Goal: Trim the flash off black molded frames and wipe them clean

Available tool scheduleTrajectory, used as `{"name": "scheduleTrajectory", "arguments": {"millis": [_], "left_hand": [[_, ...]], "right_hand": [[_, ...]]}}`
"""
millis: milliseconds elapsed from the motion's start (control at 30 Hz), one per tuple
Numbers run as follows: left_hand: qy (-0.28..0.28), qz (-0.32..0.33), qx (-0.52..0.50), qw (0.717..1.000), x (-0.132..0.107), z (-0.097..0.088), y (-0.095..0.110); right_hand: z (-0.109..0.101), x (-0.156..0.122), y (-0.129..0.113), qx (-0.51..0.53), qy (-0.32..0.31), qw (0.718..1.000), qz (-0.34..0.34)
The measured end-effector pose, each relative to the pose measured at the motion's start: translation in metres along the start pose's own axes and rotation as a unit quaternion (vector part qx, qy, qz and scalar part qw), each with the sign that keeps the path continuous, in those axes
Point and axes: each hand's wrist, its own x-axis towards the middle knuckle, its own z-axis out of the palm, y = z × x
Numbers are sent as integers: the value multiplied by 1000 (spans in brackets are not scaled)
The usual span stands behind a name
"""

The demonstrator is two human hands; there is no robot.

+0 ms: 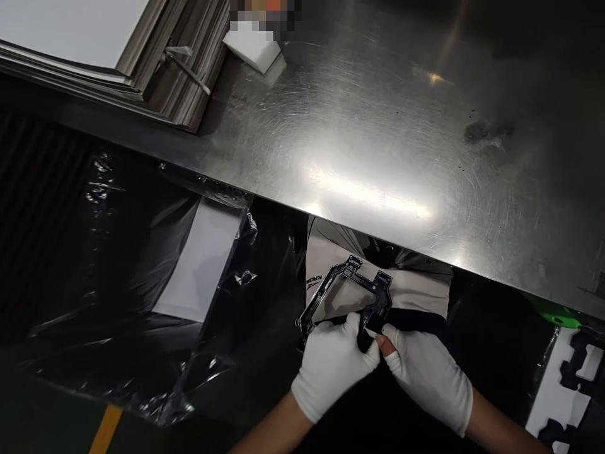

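Observation:
A black, open-sided plastic or metal frame with small screw holes and two tabs is held up above my lap. My left hand, in a white glove, is closed round its lower side. At the frame's lower right corner, my right hand is closed in a pinch, its bare thumb tip poking out of the white glove. A small pale edge shows between the hands, but what the right fingers hold is hidden.
A scratched steel table runs along the front. On it are a stack of sheets and a white block. Black plastic film with a white sheet lies at left. A green-handled tool and more black parts sit at right.

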Motion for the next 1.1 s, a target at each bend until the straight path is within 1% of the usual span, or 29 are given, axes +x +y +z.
{"name": "scheduleTrajectory", "arguments": {"millis": [100,200,333,400,567,667,800,867,933,967,1000,1033,1067,1100], "left_hand": [[3,-3,10,1000,-1,1,1],[-3,-12,18,1000,-3,3,2],[12,-20,45,999,-5,5,4],[15,-24,52,998,-5,6,5],[-8,-33,59,998,-4,9,8],[0,-33,59,998,-4,10,11],[11,-32,65,997,-4,11,12],[10,-40,57,998,-5,10,11],[-13,-60,16,998,-5,10,7],[-33,-81,-28,996,-5,9,4],[-55,-111,-94,988,-4,9,0],[-75,-151,-178,969,-3,8,-3],[-94,-199,-273,936,-1,8,-7],[-111,-254,-366,888,0,8,-10]], "right_hand": [[2,0,1,3,3,1000,12],[6,0,3,39,7,999,14],[11,-1,5,75,13,997,12],[11,-1,5,82,12,996,20],[12,-2,4,75,22,997,22],[15,-3,4,89,26,995,29],[17,-2,11,111,40,993,13],[16,-1,17,147,52,988,3],[12,-1,24,209,69,976,-2],[11,-1,27,241,77,968,-3],[9,-2,30,266,88,960,-4],[8,-3,32,283,99,954,-3],[7,-3,34,291,109,950,-2],[7,-4,34,294,124,948,0]]}}
